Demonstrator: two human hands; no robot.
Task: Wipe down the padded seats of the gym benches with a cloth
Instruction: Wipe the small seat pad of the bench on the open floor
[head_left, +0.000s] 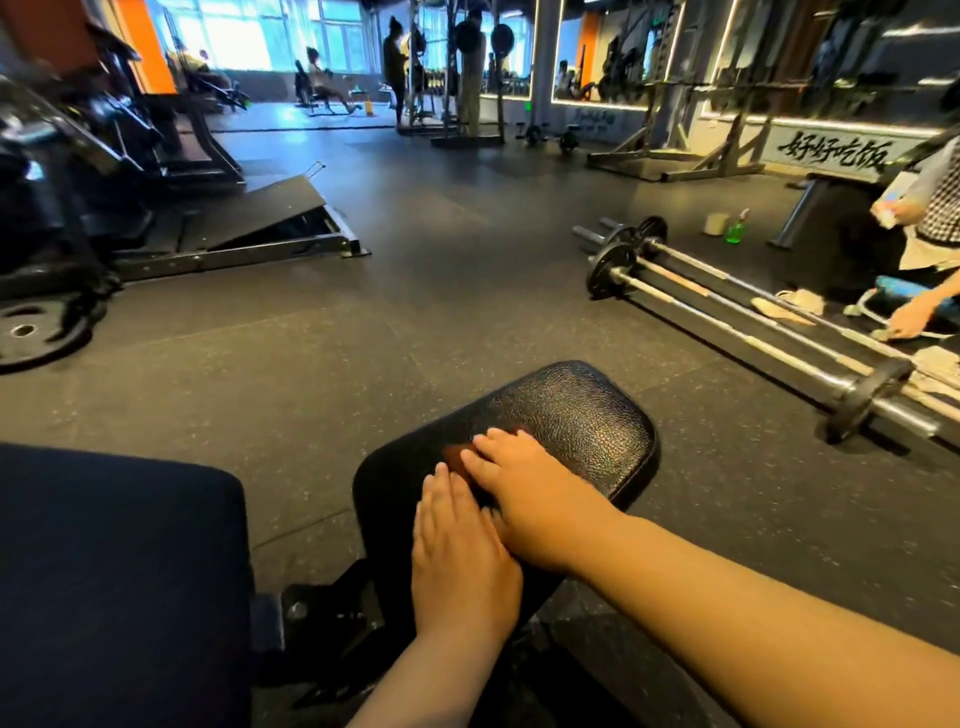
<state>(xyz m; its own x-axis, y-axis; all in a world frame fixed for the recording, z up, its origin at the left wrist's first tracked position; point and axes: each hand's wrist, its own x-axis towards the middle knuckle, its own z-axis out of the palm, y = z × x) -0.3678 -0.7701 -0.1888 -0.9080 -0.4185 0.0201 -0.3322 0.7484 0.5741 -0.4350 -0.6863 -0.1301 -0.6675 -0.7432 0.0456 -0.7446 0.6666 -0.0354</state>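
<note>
In the lower centre of the frame a black padded seat (566, 421) with a grained, glossy cover juts toward the upper right. Both hands lie on its near half. The right hand (524, 499) rests flat with straight fingers, pressing down a dark reddish-brown cloth (457, 456), of which only a small edge shows past the fingertips. The left hand (457, 551) lies flat just beside it, fingers straight, its fingertips touching the cloth's near edge and partly tucked under the right hand. At lower left sits a second dark pad (119, 571). On the floor at right lie barbells (727, 306) with plates; a green spray bottle (735, 228) stands beyond them. Another person's hand (914, 317) shows at the right edge.
</note>
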